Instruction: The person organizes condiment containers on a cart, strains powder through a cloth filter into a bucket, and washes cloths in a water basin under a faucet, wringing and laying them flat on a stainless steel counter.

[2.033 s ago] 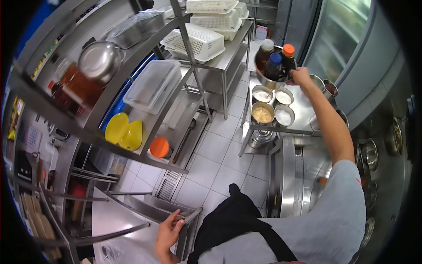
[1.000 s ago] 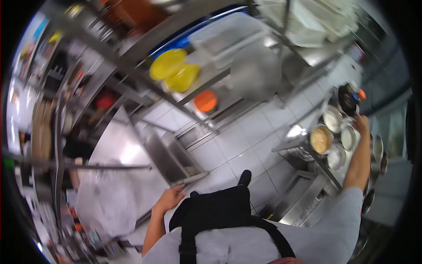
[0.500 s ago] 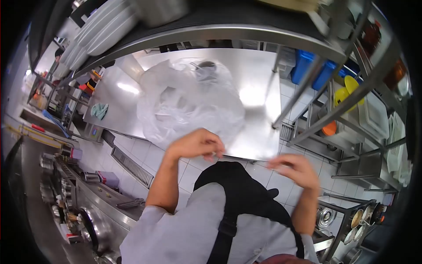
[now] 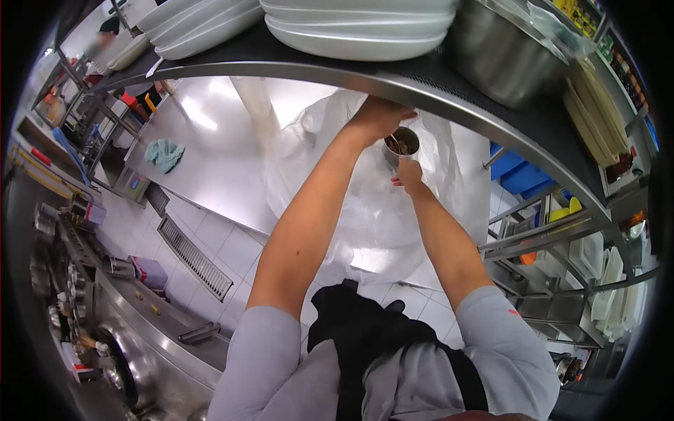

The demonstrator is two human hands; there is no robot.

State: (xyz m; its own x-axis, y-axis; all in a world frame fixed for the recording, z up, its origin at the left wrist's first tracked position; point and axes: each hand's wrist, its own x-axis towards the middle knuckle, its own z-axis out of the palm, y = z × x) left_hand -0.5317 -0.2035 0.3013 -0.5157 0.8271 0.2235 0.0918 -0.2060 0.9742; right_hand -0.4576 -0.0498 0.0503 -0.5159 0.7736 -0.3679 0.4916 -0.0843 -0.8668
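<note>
A metal pot (image 4: 402, 145) with dark brown contents stands on the clear plastic sheeting (image 4: 351, 203) that covers part of the steel table (image 4: 203, 168). A thin pale handle leans inside the pot. My right hand (image 4: 408, 173) is closed at the pot's near side, where its handle would be. Up and to the left, my left hand (image 4: 380, 119) reaches under the shelf edge beside the pot, partly hidden by that edge, and its grip cannot be made out.
Overhead, a shelf (image 4: 337, 70) holds stacked white plates (image 4: 358, 28) and a large metal pot (image 4: 502, 52). A green cloth (image 4: 165, 155) lies on the table's left part. Another person (image 4: 102, 43) is at the far left. A wok (image 4: 119, 358) sits lower left.
Both hands have moved forward over the table, and my right hand has closed at the pot's side. Earlier, my right hand was at a pan of bottles on another table. The view has turned.
</note>
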